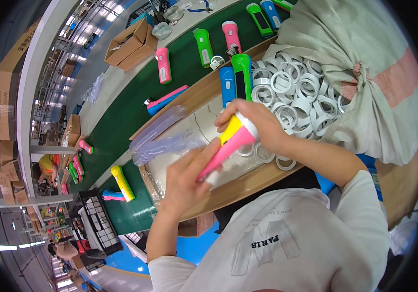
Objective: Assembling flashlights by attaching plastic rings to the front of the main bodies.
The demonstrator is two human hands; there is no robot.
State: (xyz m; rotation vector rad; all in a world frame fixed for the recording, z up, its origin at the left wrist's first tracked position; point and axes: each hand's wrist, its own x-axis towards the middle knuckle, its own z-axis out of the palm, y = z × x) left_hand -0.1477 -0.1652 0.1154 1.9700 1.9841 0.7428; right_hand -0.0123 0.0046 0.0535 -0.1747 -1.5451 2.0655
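A pink and yellow flashlight [229,147] is held at a slant in front of me, over a shallow cardboard tray [248,187]. My left hand [184,177] closes round its pink body. At the upper end my right hand [260,124] curls its fingers round the head, where a white ring [248,125] sits; part of the ring is hidden by the fingers. Just beyond my right hand, a green flashlight [241,73] and a blue flashlight [227,85] lean by the tray. Many loose white plastic rings [294,92] lie heaped to their right.
A large woven sack [360,44] bulges at the right. Behind the tray runs a green conveyor belt [116,109] with several coloured flashlights. Clear plastic sleeves [162,129] lie at the tray's left. An open cardboard box [131,46] stands beyond the belt. Other people are visible far left.
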